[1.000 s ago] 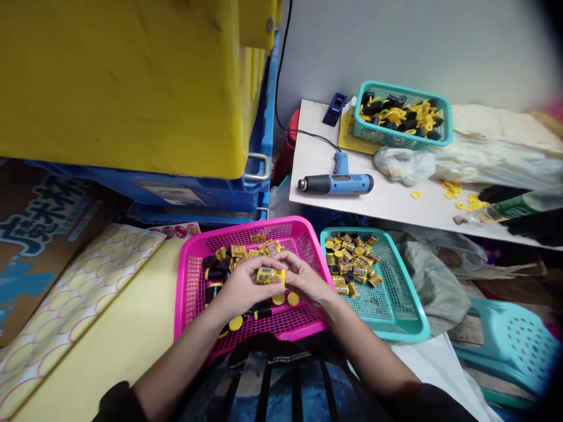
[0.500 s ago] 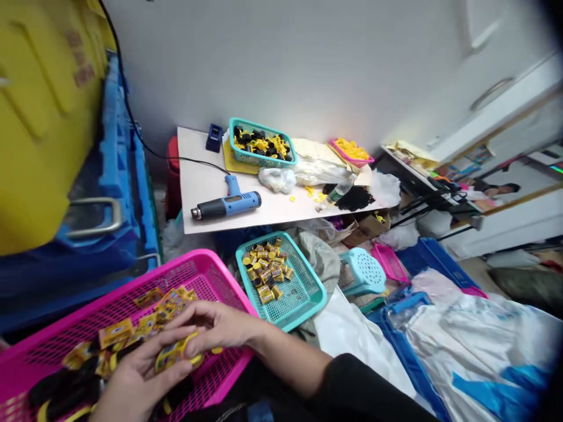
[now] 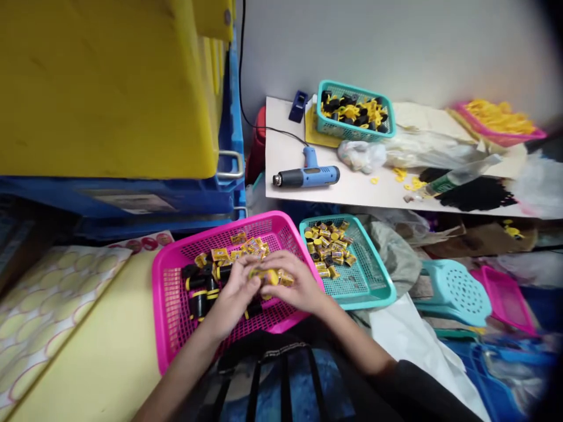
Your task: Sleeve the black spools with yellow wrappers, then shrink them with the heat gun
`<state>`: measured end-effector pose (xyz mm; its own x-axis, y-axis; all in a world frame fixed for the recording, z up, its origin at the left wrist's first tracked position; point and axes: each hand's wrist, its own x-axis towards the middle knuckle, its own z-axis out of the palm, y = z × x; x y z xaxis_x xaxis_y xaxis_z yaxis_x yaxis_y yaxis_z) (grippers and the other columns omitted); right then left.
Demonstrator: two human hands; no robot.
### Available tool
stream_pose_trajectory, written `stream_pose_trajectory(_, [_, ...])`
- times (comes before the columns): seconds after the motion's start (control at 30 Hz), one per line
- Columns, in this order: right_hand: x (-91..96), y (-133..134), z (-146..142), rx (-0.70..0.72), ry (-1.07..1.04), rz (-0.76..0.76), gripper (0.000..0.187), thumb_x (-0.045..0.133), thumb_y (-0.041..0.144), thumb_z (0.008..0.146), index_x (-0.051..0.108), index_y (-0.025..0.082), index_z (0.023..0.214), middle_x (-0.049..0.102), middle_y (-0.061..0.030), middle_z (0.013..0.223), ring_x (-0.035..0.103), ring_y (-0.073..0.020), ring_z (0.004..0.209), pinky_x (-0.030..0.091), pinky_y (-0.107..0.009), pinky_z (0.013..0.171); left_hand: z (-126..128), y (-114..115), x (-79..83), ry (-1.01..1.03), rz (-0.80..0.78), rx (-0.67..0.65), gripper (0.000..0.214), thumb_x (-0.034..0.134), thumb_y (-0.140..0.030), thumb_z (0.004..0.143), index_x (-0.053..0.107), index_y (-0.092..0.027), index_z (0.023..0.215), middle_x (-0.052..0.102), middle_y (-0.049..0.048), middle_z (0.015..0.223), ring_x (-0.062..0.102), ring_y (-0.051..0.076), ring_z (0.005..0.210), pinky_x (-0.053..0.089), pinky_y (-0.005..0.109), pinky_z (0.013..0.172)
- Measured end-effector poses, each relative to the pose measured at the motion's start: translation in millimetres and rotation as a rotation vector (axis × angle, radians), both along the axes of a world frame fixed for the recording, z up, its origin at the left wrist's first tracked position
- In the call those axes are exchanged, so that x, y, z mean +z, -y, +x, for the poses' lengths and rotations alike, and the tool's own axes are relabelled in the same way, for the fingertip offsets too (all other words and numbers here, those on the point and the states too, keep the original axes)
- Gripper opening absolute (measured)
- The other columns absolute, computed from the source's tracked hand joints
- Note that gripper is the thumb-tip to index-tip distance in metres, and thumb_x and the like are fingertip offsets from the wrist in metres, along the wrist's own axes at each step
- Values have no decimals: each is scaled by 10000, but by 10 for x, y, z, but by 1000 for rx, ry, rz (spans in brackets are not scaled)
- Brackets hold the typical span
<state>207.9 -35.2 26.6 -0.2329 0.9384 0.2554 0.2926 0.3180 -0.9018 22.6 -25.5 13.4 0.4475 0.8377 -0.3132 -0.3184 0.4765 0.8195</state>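
Pink mesh basket (image 3: pixel 162 305) on a yellow surface (image 3: pixel 101 328), directly under both hands: holds loose yellow-labelled cylinders at the far side, black cylinders with yellow bands at the left. Teal tray (image 3: pixel 373 285) just right of it, edges nearly touching: heaped with yellow-labelled cylinders, toward its far end, mesh floor bare-looking near the front. On the white table (image 3: pixel 285 129) beyond: teal basket (image 3: pixel 356 130) holding black cylinders mixed with yellow parts; pink tray (image 3: pixel 497 139) at the far right, filled with yellow pieces; blue heat gun (image 3: pixel 308 176) lying on its side near the table's front edge; a few yellow pieces scattered on the tabletop (image 3: pixel 409 181). Teal stool (image 3: pixel 457 293) and a second pink tray (image 3: pixel 505 299) lower right, on the floor. Both forearms reach forward from the lower edge, converging over the pink basket. Left hand (image 3: pixel 233 293) and right hand (image 3: pixel 299 282) are closed around one labelled cylinder (image 3: pixel 266 276), fingers wrapped from either side, partly hiding it. The cylinder is held in the air above the basket's middle, not resting on the contents.
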Motion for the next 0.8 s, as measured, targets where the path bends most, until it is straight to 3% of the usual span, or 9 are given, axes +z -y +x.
stream_pose_trajectory(0.13, [187, 135, 699, -484, 492, 108, 267, 666, 321, 824, 633, 233, 1074, 644, -96, 1008, 577, -263, 972, 427, -476, 897, -254, -200, -86, -337, 240, 131, 371, 568, -492, 858, 601, -216, 1103, 560, 93, 1302, 551, 239, 1167, 452, 357, 984])
stream_pose_trajectory(0.2, [170, 135, 870, -595, 750, 84, 351, 653, 372, 818, 627, 190, 1117, 619, -152, 1079, 540, -318, 1051, 394, -540, 922, -343, -284, -175, -568, 302, 158, 312, 535, -444, 877, 614, -212, 1070, 631, 70, 1187, 582, 223, 1117, 450, 363, 987])
stream_pose_trajectory(0.27, [71, 70, 768, -470, 839, 8, 332, 599, 372, 861, 627, 167, 1120, 622, -161, 1096, 542, -302, 1069, 412, -494, 931, -342, -330, -286, -753, 405, 72, 278, 491, -387, 901, 622, -211, 1072, 673, 57, 1101, 613, 218, 1054, 471, 380, 958])
stream_pose_trajectory(0.33, [-81, -62, 459, -167, 865, -164, 249, 516, 327, 923, 640, 176, 1076, 659, -119, 1045, 585, -229, 1010, 453, -367, 894, -274, -333, -410, -897, 610, -103, 253, 471, -315, 912, 650, -214, 1060, 692, 58, 1087, 614, 227, 1049, 470, 406, 959])
stream_pose_trajectory(0.4, [-255, -231, 120, 43, 1013, -346, 237, 509, 311, 926, 647, 171, 1060, 670, -117, 1040, 599, -224, 996, 469, -321, 834, -201, -303, -536, -1005, 814, -296, 237, 489, -243, 903, 687, -216, 1030, 707, 64, 1087, 604, 243, 1068, 456, 432, 981])
stream_pose_trajectory(0.47, [-413, -376, -99, 101, 1078, -392, 209, 585, 270, 871, 664, 140, 1015, 675, -146, 1033, 603, -258, 996, 470, -333, 807, -175, -262, -644, -1087, 912, -406, 230, 511, -195, 888, 715, -209, 992, 711, 77, 1105, 603, 255, 1078, 459, 439, 983])
stream_pose_trajectory(0.57, [-565, -469, -146, 146, 1101, -388, 158, 595, 245, 857, 687, 135, 924, 689, -143, 985, 609, -267, 978, 463, -338, 809, -217, -227, -729, -1143, 912, -421, 252, 496, -170, 893, 728, -191, 989, 707, 89, 1132, 616, 245, 1075, 476, 407, 972])
stream_pose_trajectory(0.7, [-623, -445, -34, 175, 1098, -374, 212, 629, 315, 842, 688, 145, 953, 681, -127, 1022, 602, -261, 983, 461, -325, 811, -252, -258, -707, -1129, 897, -423, 252, 491, -173, 894, 730, -189, 974, 726, 80, 1071, 639, 231, 1012, 493, 376, 930])
stream_pose_trajectory(0.8, [-624, -425, -10, 178, 1095, -359, 172, 602, 260, 860, 703, 126, 898, 679, -140, 994, 598, -259, 971, 457, -325, 806, -231, -288, -678, -1097, 856, -409, 230, 509, -189, 880, 733, -198, 932, 737, 74, 1010, 647, 235, 964, 498, 381, 901])
